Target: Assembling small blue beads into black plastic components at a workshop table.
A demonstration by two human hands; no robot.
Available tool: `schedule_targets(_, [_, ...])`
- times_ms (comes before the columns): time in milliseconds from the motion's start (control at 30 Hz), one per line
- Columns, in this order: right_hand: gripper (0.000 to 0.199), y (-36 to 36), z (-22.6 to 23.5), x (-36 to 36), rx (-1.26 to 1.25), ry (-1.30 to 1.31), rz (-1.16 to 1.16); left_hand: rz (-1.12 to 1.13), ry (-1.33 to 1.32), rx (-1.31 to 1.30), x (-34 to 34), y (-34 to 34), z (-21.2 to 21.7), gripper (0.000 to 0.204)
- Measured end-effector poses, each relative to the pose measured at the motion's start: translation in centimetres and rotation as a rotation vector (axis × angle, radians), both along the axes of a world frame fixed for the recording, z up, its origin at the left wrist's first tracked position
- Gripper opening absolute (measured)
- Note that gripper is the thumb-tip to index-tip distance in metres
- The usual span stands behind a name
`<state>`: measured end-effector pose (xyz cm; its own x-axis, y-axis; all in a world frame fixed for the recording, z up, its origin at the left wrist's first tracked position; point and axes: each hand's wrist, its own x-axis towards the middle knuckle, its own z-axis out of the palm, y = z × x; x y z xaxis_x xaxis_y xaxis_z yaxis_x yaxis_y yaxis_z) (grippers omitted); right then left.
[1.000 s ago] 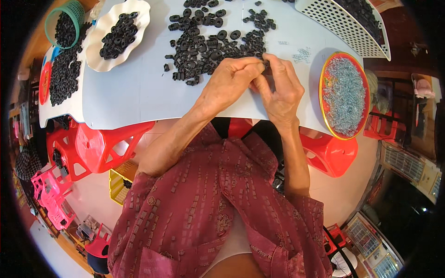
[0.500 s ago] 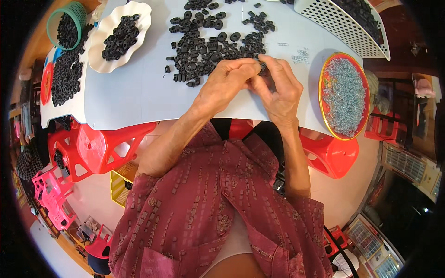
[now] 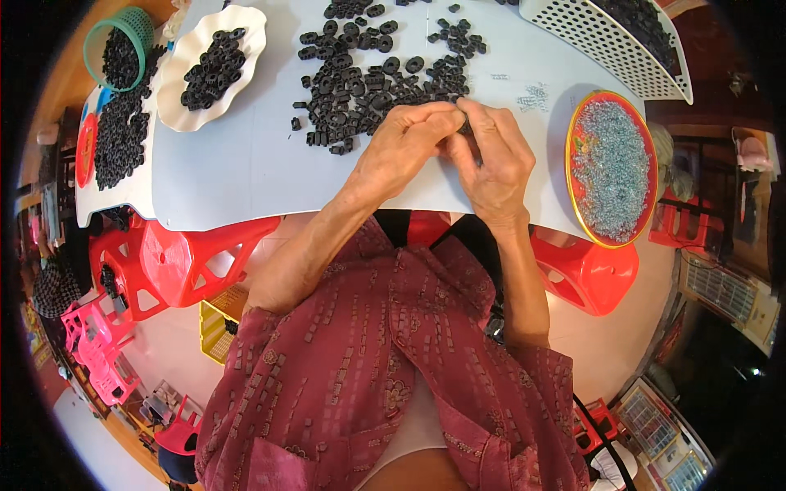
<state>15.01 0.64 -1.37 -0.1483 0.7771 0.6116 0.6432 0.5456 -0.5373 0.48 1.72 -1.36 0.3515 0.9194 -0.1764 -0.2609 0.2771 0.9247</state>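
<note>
Close together above the near part of the white table (image 3: 246, 172), my two hands meet fingertip to fingertip. My left hand (image 3: 409, 147) is closed, thumb and forefinger pressed in a pinch; what sits in its fingertips is hidden. A small black plastic part (image 3: 466, 127) shows between the thumb and forefinger of my right hand (image 3: 495, 164), which is closed on it. Just beyond the hands lies a spread of loose black plastic parts (image 3: 352, 98), some oval, some blocky. To the right, a red yellow-rimmed tray (image 3: 571, 176) holds many tiny silvery-blue pieces (image 3: 612, 172).
A wavy white dish (image 3: 174, 110) of black parts stands at left. Beyond it, a green basket (image 3: 146, 31) lies tipped by another heap of black parts (image 3: 123, 147). A white perforated basket (image 3: 585, 45) is far right. Red stools (image 3: 176, 266) and a yellow crate (image 3: 211, 340) stand below.
My hands stay nearly in place, with only a slight shift of the fingers around the small part. The whole view has moved a little.
</note>
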Motion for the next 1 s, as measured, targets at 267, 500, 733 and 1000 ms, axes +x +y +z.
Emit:
schedule_targets(267, [0.042,-0.1,0.8,-0.3,-0.229,0.240,0.055,0.042,-0.140,-0.077,-0.3,-0.9,0.3,0.025])
schedule_targets(500, [0.043,0.0,0.9,-0.1,-0.234,0.191,0.084,0.015,-0.036,0.012,-0.9,-1.0,0.5,0.032])
schedule_targets(733, [0.046,0.1,-0.3,-0.1,0.009,0.025,0.043,0.027,0.040,0.027,-0.7,-0.8,-0.9,0.031])
schedule_targets(1000, [0.047,-0.1,0.7,-0.3,-0.179,0.193,0.074,0.062,0.035,-0.006,-0.5,-1.1,-0.4,0.028])
